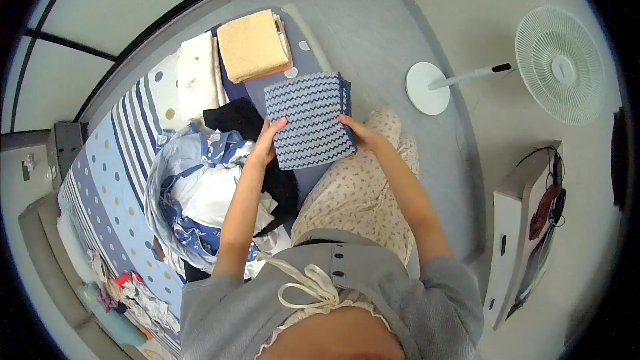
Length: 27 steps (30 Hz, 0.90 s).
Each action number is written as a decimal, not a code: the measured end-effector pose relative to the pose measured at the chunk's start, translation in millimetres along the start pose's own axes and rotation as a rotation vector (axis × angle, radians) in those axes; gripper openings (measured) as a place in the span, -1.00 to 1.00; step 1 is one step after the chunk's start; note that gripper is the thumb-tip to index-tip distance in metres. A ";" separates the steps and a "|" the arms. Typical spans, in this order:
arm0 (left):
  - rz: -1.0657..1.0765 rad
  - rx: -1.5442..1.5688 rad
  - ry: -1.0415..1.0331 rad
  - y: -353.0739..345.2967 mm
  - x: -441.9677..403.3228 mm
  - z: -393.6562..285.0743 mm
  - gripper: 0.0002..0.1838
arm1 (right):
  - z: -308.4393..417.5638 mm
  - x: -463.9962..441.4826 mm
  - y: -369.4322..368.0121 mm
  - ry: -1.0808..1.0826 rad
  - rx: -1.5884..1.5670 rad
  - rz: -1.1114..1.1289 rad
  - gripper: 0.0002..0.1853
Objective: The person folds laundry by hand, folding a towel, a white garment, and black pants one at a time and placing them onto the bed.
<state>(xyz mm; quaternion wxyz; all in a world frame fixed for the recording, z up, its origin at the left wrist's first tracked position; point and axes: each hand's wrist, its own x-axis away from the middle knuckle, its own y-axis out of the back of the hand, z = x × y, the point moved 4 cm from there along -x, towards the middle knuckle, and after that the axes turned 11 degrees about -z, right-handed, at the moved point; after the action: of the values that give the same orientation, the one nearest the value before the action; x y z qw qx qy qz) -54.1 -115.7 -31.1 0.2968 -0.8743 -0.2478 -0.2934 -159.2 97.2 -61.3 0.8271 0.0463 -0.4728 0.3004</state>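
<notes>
From the head camera, I look down at a folded blue cloth [308, 120] held between my two hands, in front of me above the edge of the bed [100, 153] and near my knees. It is patterned with dark zigzag lines, and a darker blue layer shows along its right edge. My left hand [265, 143] grips the left edge, thumb lying on the top face; my right hand [360, 135] holds the opposite edge, its thumb on top as well. My other fingers are mostly hidden, so I cannot tell how they lie underneath.

Just beyond the cloth sits a folded yellow towel [251, 47] with an orange layer beneath it, and beside that a folded white cloth [199, 77]. A black garment [233, 118] lies next to my left hand, touching a loose heap of blue and white clothes [207, 190]. More crumpled clothes [147, 303] lie farther along the striped bedding. I wear flower-patterned trousers [347, 197]. To my right, well apart from the cloth, a white fan [563, 70] stands on the grey floor [340, 20].
</notes>
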 end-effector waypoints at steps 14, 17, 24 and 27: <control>-0.023 0.123 -0.327 -18.4 -42.1 -240.6 -0.24 | 261.7 0.8 -117.0 0.541 0.080 0.065 0.00; -0.001 0.195 -0.312 5.5 -89.4 -244.4 -0.29 | 275.6 -39.1 -127.1 0.460 0.072 0.071 -0.04; -0.079 0.164 -0.252 36.3 -125.0 -224.6 -0.33 | 257.9 -108.9 -128.3 0.400 -0.068 0.122 -0.15; -0.092 0.164 -0.280 35.8 -116.0 -232.4 -0.32 | 265.6 -77.3 -137.9 0.356 -0.120 0.158 -0.17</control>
<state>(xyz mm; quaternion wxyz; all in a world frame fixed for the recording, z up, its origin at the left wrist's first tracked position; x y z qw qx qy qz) -199.2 -325.2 30.4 0.3162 -0.8671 -0.3497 -0.1609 -313.7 -146.1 50.5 0.8727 -0.0938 -0.3385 0.3392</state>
